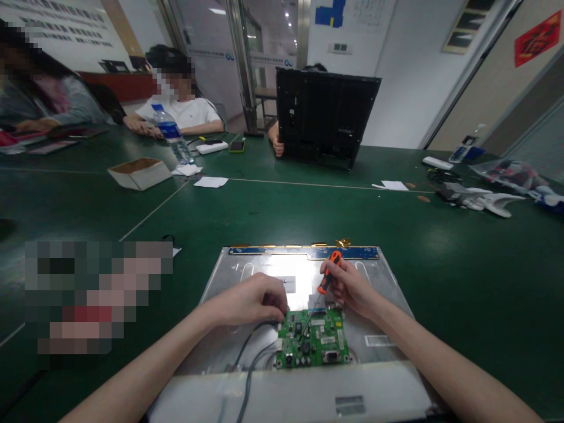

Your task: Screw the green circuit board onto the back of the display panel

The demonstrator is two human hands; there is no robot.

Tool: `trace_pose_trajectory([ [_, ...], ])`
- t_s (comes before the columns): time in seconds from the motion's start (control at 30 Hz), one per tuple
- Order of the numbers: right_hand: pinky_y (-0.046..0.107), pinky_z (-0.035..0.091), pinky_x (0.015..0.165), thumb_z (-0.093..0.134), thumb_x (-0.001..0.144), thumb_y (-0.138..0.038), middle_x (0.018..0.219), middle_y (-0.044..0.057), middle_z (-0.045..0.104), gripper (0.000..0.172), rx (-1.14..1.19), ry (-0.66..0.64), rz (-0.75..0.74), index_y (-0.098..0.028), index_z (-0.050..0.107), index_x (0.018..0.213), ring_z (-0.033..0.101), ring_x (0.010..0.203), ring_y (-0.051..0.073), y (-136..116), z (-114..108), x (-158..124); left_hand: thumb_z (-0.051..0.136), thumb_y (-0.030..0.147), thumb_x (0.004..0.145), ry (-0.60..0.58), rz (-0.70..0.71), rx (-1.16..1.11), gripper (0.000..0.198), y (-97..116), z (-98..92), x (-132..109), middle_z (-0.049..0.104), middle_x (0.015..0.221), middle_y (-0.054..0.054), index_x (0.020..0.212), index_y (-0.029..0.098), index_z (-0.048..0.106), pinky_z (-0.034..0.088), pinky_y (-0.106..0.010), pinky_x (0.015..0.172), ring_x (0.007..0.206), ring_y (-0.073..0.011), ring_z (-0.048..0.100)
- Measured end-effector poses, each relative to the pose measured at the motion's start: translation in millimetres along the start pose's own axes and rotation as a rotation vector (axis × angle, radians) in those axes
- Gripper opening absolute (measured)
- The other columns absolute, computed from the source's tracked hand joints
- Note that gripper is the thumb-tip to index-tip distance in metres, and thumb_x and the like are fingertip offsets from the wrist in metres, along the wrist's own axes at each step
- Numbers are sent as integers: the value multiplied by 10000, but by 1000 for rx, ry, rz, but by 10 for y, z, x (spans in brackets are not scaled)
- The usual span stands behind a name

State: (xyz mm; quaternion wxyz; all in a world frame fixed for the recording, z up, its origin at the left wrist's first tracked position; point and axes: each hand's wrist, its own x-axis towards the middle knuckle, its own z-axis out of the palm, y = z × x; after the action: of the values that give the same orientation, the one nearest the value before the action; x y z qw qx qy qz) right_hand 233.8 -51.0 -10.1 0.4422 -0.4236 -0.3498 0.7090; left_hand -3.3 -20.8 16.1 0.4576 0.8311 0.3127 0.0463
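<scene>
From my seat I have the board (315, 352) as my landmark: it is green, packed with parts, and lies on the bare metal back of a panel (224, 288), which rests on the green table (211, 214).

My right hand (350, 285), to the right of and beyond the board, is clamped on the orange and black handle of the screwdriver (330, 274). The shaft slants down and left over the board, its tip among the chips near the middle; I can't tell whether it touches one.

My left hand (262, 298) is at the board's far left corner, fingers bent down to its edge. Thumb and fingers look close together, but I can't tell whether they pinch anything there.

Two cables (249, 376) run from the board's left side, one bending down toward me across a pale cover (282, 395) on the board's near side. Beyond the board, a blue strip (273, 252) runs along the panel's far edge.

Well beyond the board, a black screen (328, 111) stands back toward me, a co-worker's hand (277, 140) at its left edge. Far left beyond the board are a box (143, 180) and a bottle (174, 135).
</scene>
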Motion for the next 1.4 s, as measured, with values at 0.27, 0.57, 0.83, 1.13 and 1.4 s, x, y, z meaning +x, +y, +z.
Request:
trace_pose_trajectory([
  [0.27,145,237,291,776,612,-614,391,-104,454,505,-6,7,-3,-187,553,764,322,318,43,-3,-5,-4,704,136,766,-7,60,33,57,-34,-8,-3,635,703,9,806,163,734,384,-195,556,620,-110,551],
  [0.57,150,236,306,776,617,-605,435,-83,515,499,-13,27,-25,-191,540,763,373,324,43,5,-4,-15,659,92,795,-49,93,20,133,-19,-51,10,682,775,-17,860,168,747,419,-207,608,697,-133,596],
  [0.83,152,237,303,778,612,-608,443,-72,537,505,-24,17,-27,-184,548,765,374,320,43,-1,2,3,696,117,759,10,69,-52,56,-80,-12,21,645,720,-6,791,148,730,415,-197,568,636,-117,579],
  [1.13,151,224,280,779,617,-598,493,-42,605,499,-20,6,-33,-182,546,762,370,307,41,11,-3,20,676,220,818,27,161,-44,79,-172,12,6,670,765,-23,812,165,732,442,-218,639,713,-134,598],
  [1.4,155,203,262,771,603,-624,446,-71,553,513,-14,14,-45,-194,516,718,321,286,34,-38,13,64,676,223,795,114,160,-22,94,-210,32,12,647,717,-34,764,143,715,416,-218,585,643,-128,564],
])
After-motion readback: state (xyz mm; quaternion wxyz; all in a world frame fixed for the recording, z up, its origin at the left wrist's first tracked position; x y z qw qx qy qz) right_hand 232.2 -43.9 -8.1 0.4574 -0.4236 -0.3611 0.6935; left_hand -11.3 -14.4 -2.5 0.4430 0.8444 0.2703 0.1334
